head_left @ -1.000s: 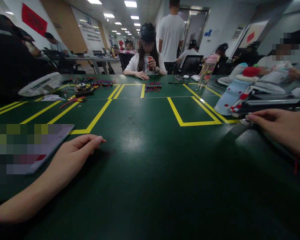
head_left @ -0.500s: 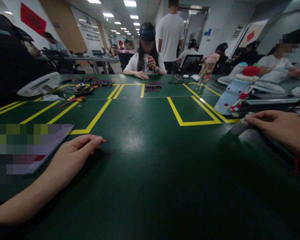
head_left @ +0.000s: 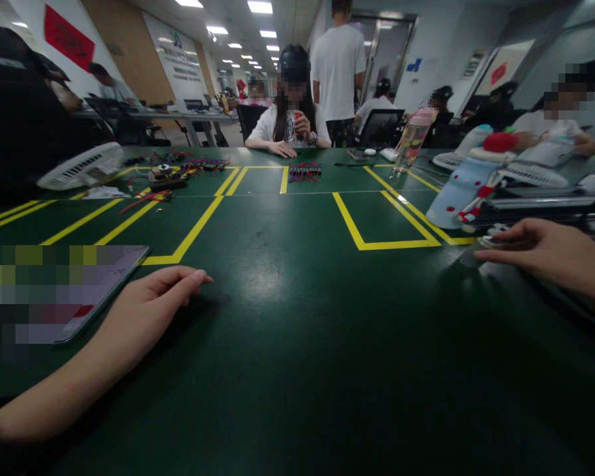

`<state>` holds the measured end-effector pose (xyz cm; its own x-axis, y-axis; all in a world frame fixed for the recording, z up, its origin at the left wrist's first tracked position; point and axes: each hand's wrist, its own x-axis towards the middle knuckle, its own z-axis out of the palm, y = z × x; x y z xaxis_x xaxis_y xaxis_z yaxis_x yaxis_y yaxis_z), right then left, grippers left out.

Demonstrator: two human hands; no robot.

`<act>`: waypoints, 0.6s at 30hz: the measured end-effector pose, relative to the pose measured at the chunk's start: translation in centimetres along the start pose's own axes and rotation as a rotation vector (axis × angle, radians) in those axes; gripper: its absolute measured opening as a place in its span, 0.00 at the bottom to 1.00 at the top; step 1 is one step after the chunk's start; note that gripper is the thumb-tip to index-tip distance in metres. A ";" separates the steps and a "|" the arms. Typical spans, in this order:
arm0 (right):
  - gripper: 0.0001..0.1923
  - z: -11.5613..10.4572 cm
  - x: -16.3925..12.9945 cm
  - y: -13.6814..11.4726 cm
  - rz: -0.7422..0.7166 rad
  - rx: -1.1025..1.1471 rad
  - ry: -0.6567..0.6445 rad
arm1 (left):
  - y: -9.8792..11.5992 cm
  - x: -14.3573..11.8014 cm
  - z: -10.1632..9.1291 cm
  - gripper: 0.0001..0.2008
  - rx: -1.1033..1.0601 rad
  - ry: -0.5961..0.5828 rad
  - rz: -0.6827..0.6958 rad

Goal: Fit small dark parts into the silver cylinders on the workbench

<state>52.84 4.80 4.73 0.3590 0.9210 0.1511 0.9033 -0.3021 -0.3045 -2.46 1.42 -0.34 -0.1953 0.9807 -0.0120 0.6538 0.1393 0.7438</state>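
On the left of the green table, my left hand (head_left: 161, 294) rests with its fingers curled and the thumb pressed to the index finger. Nothing shows in it. Close to its wrist lies a phone or tablet (head_left: 96, 307), partly blurred out. At the right, my right hand (head_left: 545, 254) has its thumb and fingers around a small grey cylinder (head_left: 470, 256) with a pale end. The cylinder is tilted and low over the table; whether it touches the surface I cannot tell. My fingers hide part of it.
Beyond my right hand stands a light-blue snowman-shaped bottle (head_left: 453, 195), with a clear pink-lidded bottle (head_left: 412, 142) farther back. Wired parts (head_left: 305, 172) lie near a person (head_left: 290, 125) seated opposite. White fans (head_left: 86, 165) lie at both sides. Yellow tape (head_left: 399, 244) marks the tabletop.
My right hand has shifted a little, its thumb now lower along the cylinder's side. The cylinder has moved only slightly. My left hand stays in place.
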 end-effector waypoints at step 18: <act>0.12 7.2 -14.0 -16.1 -0.917 0.749 -0.322 | 0.3 0.0 -0.1 0.22 0.078 -0.022 0.049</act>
<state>31.57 -1.46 0.71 -0.5090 0.7688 0.3870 0.3942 0.6079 -0.6892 -2.38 1.41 -0.03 -0.1458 0.9893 0.0079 0.7174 0.1002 0.6894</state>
